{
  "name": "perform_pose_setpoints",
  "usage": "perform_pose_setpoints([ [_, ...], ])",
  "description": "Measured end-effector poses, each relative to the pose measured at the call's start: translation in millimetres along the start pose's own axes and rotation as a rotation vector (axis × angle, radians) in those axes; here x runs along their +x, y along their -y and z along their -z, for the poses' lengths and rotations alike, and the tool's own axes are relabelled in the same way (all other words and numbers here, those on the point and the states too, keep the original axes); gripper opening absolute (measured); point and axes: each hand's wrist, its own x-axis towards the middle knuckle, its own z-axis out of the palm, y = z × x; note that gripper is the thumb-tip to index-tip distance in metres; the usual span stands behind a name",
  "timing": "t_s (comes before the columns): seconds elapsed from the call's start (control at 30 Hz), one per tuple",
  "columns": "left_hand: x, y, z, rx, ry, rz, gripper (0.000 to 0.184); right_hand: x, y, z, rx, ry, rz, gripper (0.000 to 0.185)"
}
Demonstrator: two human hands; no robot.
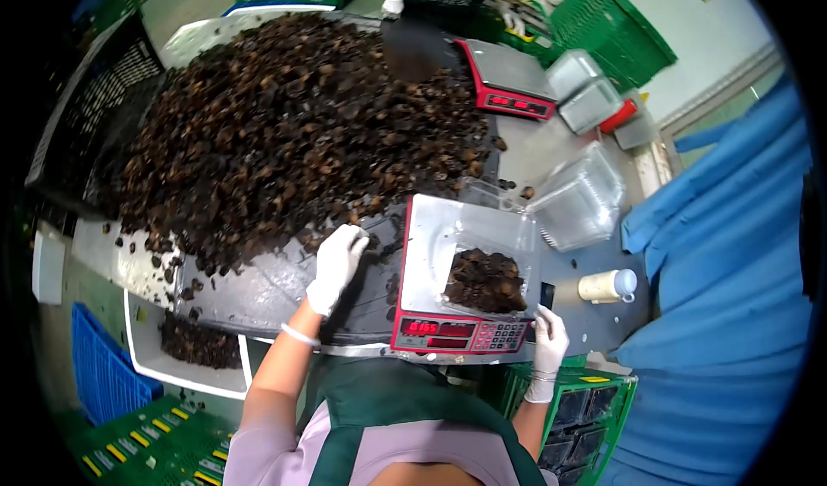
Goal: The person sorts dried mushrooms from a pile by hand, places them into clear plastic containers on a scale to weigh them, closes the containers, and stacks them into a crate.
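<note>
Dark brown mushroom-like pieces lie in a large pile (293, 133) on the table. My left hand (338, 262), in a white glove, is at the pile's near edge with its fingers curled together; what they hold, if anything, is too small to make out. A red-framed scale (422, 271) with lit red digits bears a clear tray (485, 281) of the same dark pieces. My right hand (549, 341), also gloved, is by the scale's near right corner, its fingers bent near a small dark object; its grip is unclear.
A second scale (517, 77), clear containers (579, 198) and a white bottle (607, 286) are on the right. Across the table, a co-worker's gloved hand (393, 2) shows. A black crate (95, 107) stands left; a white bin (142, 348) and green crates (594, 391) are below.
</note>
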Motion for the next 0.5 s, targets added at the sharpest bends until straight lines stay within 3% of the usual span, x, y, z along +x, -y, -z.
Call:
perform_pose_setpoints([
  [0.07, 19, -59, 6, -0.080, -0.001, -0.378, 0.006, -1, -6, 1, -0.060, -0.017, 0.016, 0.019],
  [0.23, 30, -126, -55, -0.078, 0.271, -0.560, 0.015, 3, -5, -7, -0.026, -0.070, 0.124, 0.020],
  [0.27, 29, -129, -62, 0.016, 0.344, -0.571, 0.018, 4, -2, -8, -0.001, -0.073, 0.088, 0.019],
  [0.33, 20, -128, -63, -0.086, 0.331, -0.521, 0.028, 12, 2, -4, -0.017, -0.070, 0.180, 0.018],
  [0.4, 15, -120, -58, -0.206, 0.216, -0.507, 0.036, 28, -20, -7, 0.141, -0.062, 0.120, 0.018],
  [0.5, -8, -100, -34, -0.173, 0.193, -0.241, 0.031, 61, -34, -21, 0.320, -0.039, 0.053, 0.027],
])
